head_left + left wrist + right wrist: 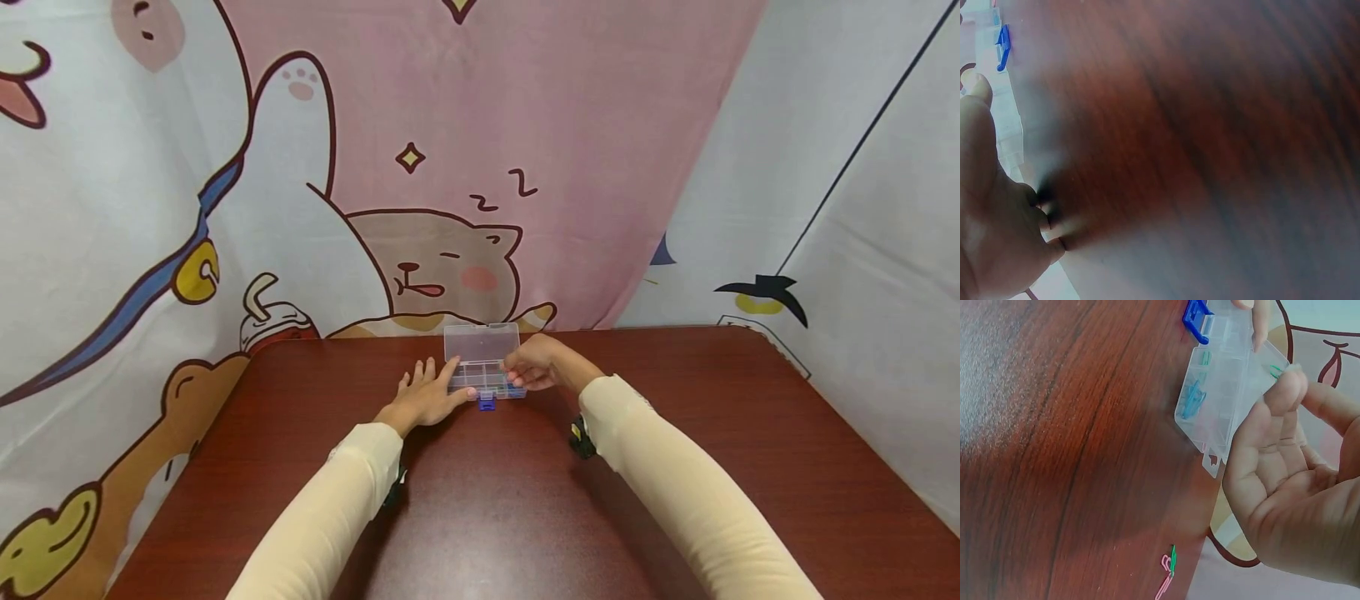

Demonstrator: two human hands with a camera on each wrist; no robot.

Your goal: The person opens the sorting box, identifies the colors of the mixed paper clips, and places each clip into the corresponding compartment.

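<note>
Mid-frame, the open box (472, 377) lies lengthwise left-to-right near the far edge of the counter (487, 500), latch (487, 404) facing the roomy lower stretch, left hand (427, 400) spread at its left end, right hand (538, 362) pinching a green paperclip (1275, 370).

Box (467, 377) near the table's (480, 475) far edge

Left hand (425, 400) at the box's left, right hand (540, 363) at its right, a clip (1275, 370) at the fingertips (1286, 389). Lid (482, 344) behind, latch (487, 403) in front. More clips (1193, 400) lie inside the box's right end; other clips (1173, 557) lie on the table beyond that end.
</note>
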